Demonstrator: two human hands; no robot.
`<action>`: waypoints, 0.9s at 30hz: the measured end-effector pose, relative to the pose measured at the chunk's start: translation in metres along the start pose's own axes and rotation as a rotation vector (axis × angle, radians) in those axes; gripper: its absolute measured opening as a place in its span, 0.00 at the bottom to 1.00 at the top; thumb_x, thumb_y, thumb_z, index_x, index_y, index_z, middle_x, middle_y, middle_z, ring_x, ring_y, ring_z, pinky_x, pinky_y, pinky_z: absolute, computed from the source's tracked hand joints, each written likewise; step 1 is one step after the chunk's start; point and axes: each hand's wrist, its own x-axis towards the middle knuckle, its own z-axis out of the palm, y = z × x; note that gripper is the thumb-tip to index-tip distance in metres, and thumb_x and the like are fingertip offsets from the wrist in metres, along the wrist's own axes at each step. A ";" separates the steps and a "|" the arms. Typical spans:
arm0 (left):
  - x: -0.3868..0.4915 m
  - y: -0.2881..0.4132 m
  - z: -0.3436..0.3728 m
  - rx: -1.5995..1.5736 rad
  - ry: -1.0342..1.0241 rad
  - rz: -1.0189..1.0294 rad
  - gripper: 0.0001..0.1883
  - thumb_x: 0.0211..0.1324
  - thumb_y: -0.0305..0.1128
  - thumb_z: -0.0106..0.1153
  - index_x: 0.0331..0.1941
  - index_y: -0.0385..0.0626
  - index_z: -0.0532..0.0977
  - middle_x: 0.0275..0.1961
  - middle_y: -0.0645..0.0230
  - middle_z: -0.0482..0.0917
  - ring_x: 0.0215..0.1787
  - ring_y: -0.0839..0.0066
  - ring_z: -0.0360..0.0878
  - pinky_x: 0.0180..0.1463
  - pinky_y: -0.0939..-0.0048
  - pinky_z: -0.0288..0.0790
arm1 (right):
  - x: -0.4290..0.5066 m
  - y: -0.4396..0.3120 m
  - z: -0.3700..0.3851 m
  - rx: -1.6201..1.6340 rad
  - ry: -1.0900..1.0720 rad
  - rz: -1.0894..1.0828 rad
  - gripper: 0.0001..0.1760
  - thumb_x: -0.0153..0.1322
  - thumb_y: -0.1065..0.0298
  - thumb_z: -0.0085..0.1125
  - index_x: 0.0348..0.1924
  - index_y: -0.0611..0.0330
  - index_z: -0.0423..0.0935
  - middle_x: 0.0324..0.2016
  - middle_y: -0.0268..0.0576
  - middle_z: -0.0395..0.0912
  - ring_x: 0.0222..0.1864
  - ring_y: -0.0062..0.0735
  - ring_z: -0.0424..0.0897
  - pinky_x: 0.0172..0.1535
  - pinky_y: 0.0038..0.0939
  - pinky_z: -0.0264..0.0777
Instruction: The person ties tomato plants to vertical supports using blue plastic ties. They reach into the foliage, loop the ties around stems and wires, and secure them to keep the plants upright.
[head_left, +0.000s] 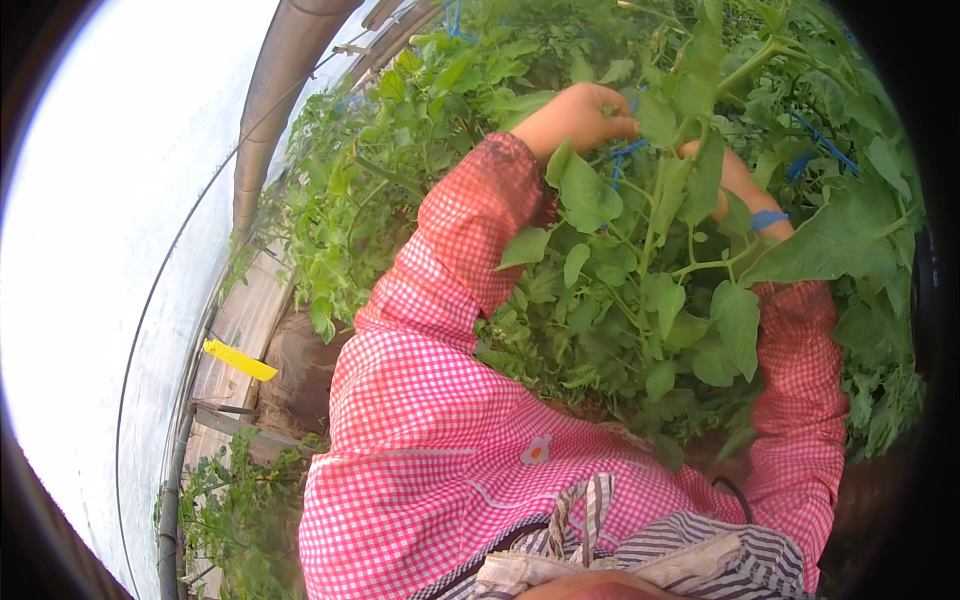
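Observation:
My left hand (581, 120) is raised among tomato plants, with thumb and fingertips drawn together at a piece of blue twine (621, 154). To its right, my right hand (724, 176) reaches behind the leaves of a tall tomato plant (652, 202); leaves cover most of its fingers, so its hold is hidden. A blue band (769, 220) is around the right wrist. The plant's stem and broad leaves stand between the camera and the right hand. Both arms are in red-and-white checked sleeves.
More blue twine (825, 142) hangs in the foliage at the right. On the left are a clear plastic greenhouse wall (112, 247), a curved support pole (274, 97), a lower pipe (169, 517) and a yellow strip (240, 360). Dense leaves (360, 195) surround the arms.

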 end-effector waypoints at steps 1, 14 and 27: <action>-0.001 0.001 0.000 0.003 0.008 -0.009 0.08 0.58 0.32 0.62 0.38 0.43 0.83 0.29 0.77 0.80 0.32 0.86 0.71 0.39 0.78 0.67 | -0.002 -0.003 -0.003 0.026 -0.003 -0.011 0.10 0.72 0.71 0.54 0.45 0.63 0.76 0.33 0.42 0.80 0.34 0.30 0.78 0.38 0.33 0.72; -0.003 -0.006 0.009 -0.219 0.086 -0.152 0.13 0.60 0.37 0.63 0.41 0.39 0.82 0.31 0.73 0.82 0.27 0.86 0.75 0.33 0.78 0.70 | 0.010 -0.084 -0.037 -0.141 0.268 -0.058 0.15 0.73 0.60 0.57 0.43 0.64 0.77 0.34 0.40 0.79 0.37 0.28 0.76 0.41 0.27 0.71; -0.001 -0.056 0.014 -0.794 0.076 -0.088 0.18 0.66 0.36 0.56 0.55 0.38 0.72 0.42 0.68 0.81 0.37 0.82 0.78 0.38 0.77 0.74 | 0.104 -0.127 -0.021 -0.602 -0.055 -0.309 0.13 0.69 0.59 0.57 0.35 0.61 0.80 0.31 0.45 0.80 0.30 0.42 0.78 0.35 0.40 0.72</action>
